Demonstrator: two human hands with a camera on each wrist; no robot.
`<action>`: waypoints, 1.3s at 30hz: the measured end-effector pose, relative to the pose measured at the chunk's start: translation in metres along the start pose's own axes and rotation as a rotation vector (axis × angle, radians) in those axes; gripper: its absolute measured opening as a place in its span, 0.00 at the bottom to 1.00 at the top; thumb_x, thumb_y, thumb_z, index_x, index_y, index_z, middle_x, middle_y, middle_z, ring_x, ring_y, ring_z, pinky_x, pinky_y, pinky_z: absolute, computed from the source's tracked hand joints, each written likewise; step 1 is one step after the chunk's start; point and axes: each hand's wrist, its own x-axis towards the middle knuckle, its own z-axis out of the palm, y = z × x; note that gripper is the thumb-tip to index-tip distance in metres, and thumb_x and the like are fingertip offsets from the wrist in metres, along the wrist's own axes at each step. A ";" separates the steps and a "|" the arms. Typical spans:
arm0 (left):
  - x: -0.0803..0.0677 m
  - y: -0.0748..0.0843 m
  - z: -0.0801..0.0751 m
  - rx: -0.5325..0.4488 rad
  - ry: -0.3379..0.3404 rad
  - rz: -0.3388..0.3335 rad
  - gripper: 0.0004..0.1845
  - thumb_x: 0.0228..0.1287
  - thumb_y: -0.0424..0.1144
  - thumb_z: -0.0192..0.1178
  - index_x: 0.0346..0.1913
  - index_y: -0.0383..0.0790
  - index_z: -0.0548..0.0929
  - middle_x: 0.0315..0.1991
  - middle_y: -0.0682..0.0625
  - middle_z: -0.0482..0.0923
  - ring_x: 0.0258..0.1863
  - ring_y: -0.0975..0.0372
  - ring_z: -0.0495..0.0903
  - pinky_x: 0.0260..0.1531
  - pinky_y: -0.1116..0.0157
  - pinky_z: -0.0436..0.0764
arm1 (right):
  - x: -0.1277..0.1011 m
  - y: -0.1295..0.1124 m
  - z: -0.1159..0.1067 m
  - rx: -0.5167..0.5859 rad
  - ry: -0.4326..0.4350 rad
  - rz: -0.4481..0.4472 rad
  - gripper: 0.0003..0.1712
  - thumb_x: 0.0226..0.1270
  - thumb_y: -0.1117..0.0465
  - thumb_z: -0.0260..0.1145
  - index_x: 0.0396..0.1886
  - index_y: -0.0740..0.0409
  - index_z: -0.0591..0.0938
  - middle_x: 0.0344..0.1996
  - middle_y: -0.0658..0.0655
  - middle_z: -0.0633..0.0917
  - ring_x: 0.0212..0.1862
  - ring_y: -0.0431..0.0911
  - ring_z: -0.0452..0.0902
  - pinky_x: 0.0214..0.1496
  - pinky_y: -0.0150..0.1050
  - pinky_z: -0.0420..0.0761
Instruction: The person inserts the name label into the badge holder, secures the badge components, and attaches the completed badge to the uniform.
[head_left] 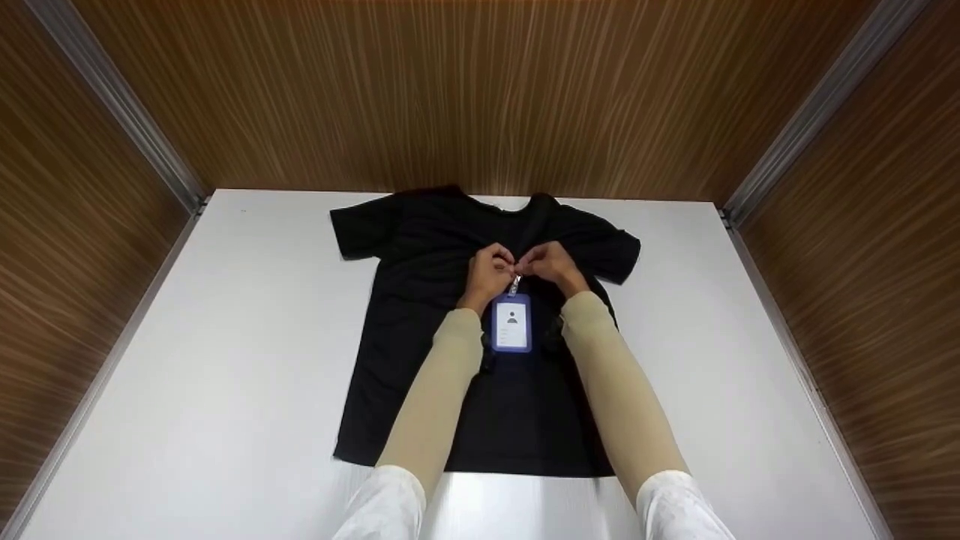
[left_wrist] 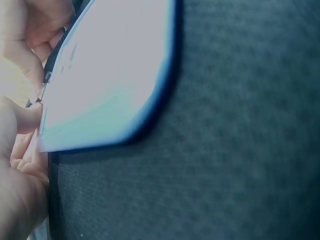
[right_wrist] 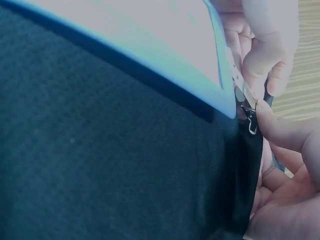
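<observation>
Mid-frame, left hand (head_left: pixel 489 271) & right hand (head_left: pixel 553 264) both pinch the metal clip (head_left: pixel 515 284) of the ID badge (head_left: pixel 512 322), fingers curled, steadying it on the black T-shirt (head_left: pixel 420 300) chest.

White table (head_left: pixel 225 360), black T-shirt (head_left: pixel 420 247) spread flat on it

Badge: we see a blue-edged card (left_wrist: pixel 107 75) lying on dark fabric (left_wrist: pixel 235 150).
Fingers: ours (left_wrist: pixel 22 55), touching its left edge.
</observation>
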 end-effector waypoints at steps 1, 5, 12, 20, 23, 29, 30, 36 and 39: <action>0.000 0.000 0.000 -0.009 -0.006 0.006 0.10 0.59 0.20 0.62 0.43 0.30 0.83 0.34 0.38 0.90 0.31 0.66 0.83 0.33 0.75 0.76 | 0.000 0.000 0.000 -0.005 0.004 -0.001 0.09 0.61 0.69 0.73 0.36 0.75 0.87 0.24 0.46 0.87 0.30 0.34 0.76 0.37 0.26 0.75; -0.001 0.001 -0.001 -0.037 -0.030 0.018 0.18 0.58 0.19 0.60 0.51 0.33 0.87 0.35 0.37 0.90 0.31 0.63 0.85 0.31 0.75 0.77 | 0.000 0.001 -0.002 0.003 0.009 0.008 0.10 0.63 0.69 0.73 0.38 0.76 0.87 0.22 0.43 0.85 0.29 0.34 0.76 0.36 0.26 0.75; -0.003 0.004 -0.002 -0.012 -0.038 0.001 0.14 0.61 0.21 0.61 0.46 0.34 0.91 0.41 0.40 0.91 0.39 0.57 0.90 0.37 0.74 0.81 | -0.003 0.001 -0.004 -0.012 0.015 -0.012 0.12 0.64 0.68 0.72 0.40 0.77 0.87 0.24 0.46 0.85 0.29 0.34 0.76 0.37 0.27 0.75; -0.001 0.001 0.000 -0.015 -0.029 -0.014 0.09 0.62 0.23 0.62 0.42 0.30 0.90 0.40 0.38 0.91 0.43 0.53 0.91 0.44 0.67 0.86 | -0.002 0.002 -0.003 -0.008 0.036 -0.005 0.10 0.65 0.69 0.70 0.39 0.77 0.87 0.25 0.48 0.85 0.30 0.35 0.75 0.36 0.27 0.75; -0.001 0.001 0.001 0.002 -0.021 -0.023 0.07 0.63 0.27 0.63 0.40 0.32 0.90 0.40 0.40 0.91 0.43 0.54 0.90 0.47 0.65 0.86 | -0.001 0.003 -0.004 0.014 0.036 0.012 0.09 0.65 0.69 0.70 0.37 0.76 0.87 0.22 0.44 0.83 0.29 0.35 0.75 0.36 0.27 0.75; 0.000 0.000 0.001 0.025 -0.031 -0.040 0.05 0.65 0.34 0.69 0.39 0.35 0.90 0.39 0.42 0.91 0.40 0.57 0.88 0.44 0.67 0.84 | 0.000 0.002 -0.003 -0.002 0.033 0.038 0.06 0.64 0.71 0.66 0.34 0.73 0.86 0.21 0.43 0.80 0.29 0.37 0.74 0.35 0.27 0.74; 0.000 0.000 0.001 0.021 -0.031 -0.036 0.05 0.66 0.34 0.69 0.39 0.35 0.90 0.39 0.42 0.91 0.40 0.57 0.89 0.44 0.67 0.85 | 0.000 0.002 -0.003 -0.007 0.033 0.038 0.06 0.63 0.72 0.66 0.34 0.73 0.86 0.21 0.43 0.80 0.29 0.37 0.74 0.35 0.27 0.74; 0.000 0.000 0.000 0.020 -0.025 -0.026 0.05 0.66 0.32 0.69 0.38 0.32 0.89 0.38 0.40 0.91 0.40 0.56 0.89 0.43 0.68 0.85 | 0.001 0.001 -0.001 -0.008 0.043 0.030 0.07 0.61 0.73 0.64 0.34 0.75 0.86 0.20 0.45 0.79 0.28 0.37 0.72 0.32 0.28 0.73; 0.000 0.001 0.000 0.044 -0.024 -0.029 0.05 0.65 0.33 0.69 0.38 0.33 0.89 0.38 0.41 0.90 0.39 0.57 0.88 0.41 0.69 0.83 | 0.000 0.001 -0.001 -0.008 0.047 0.025 0.08 0.60 0.72 0.64 0.34 0.76 0.86 0.20 0.45 0.78 0.28 0.38 0.72 0.32 0.28 0.73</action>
